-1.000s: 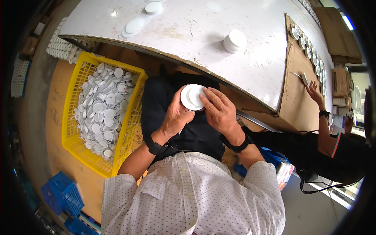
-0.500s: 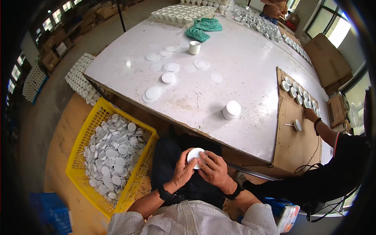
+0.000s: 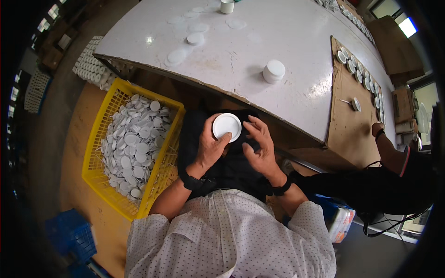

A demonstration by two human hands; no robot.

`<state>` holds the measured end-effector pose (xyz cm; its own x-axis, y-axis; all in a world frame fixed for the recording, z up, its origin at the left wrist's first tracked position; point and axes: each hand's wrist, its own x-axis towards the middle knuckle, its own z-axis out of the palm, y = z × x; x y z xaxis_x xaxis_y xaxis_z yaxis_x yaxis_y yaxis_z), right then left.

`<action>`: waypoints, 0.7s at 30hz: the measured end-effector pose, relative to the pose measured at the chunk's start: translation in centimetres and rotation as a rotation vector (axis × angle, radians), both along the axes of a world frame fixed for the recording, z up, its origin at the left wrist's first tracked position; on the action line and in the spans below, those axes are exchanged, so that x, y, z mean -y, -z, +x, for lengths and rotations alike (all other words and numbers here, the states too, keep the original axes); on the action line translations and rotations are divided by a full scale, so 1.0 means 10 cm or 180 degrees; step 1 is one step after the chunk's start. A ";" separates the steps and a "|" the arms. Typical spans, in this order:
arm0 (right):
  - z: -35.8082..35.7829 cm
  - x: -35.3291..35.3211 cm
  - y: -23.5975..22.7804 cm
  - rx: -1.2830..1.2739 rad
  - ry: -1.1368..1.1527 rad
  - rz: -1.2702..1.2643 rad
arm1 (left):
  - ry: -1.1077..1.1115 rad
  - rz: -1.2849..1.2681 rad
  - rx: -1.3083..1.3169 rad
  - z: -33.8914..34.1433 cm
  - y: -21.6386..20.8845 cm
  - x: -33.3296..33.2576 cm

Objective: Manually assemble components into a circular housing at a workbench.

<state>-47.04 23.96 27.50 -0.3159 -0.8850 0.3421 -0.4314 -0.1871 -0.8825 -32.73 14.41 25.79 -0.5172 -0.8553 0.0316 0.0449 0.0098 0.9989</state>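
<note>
Above my lap, my left hand grips a round white cap with a raised rim, its thumb on the lower edge. The cap's shallow round face is turned up. Just right of it, my right hand is open, fingers spread and apart from the cap. On the table ahead stands a white cylinder with a round top. Farther left, a white round piece lies among thin white discs.
At my left, a yellow plastic basket is heaped with white discs on thin stems. A white cup stands far back. On the right, a co-worker's hand is beside a cardboard sheet bearing several round white pieces. A blue crate sits lower left.
My right hand has let go of the white cap and moved off to the right, opening. My left hand keeps the cap, now showing its rim. The view has tipped down.
</note>
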 end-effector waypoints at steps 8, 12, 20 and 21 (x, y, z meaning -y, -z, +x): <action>0.00 0.07 0.15 0.2161 0.0109 0.0900 | 0.0088 -0.0618 0.0113 -0.10 -0.23 -0.23; 0.04 -0.04 0.18 0.2207 0.0304 0.0558 | -0.0050 -0.0682 0.0172 -0.16 -0.16 -0.29; -0.36 -0.27 -0.08 0.1544 0.0260 0.0529 | 0.0042 0.0145 0.0591 -0.32 -0.01 -0.13; -0.53 -0.30 -0.12 0.1212 0.0548 0.0336 | 0.0204 0.0732 0.0254 -0.23 0.03 -0.04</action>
<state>-52.39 26.94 28.65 -0.5483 -0.8321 0.0831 -0.0884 -0.0411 -0.9952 -35.01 14.80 25.46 -0.5636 -0.8007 -0.2030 -0.0409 -0.2183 0.9750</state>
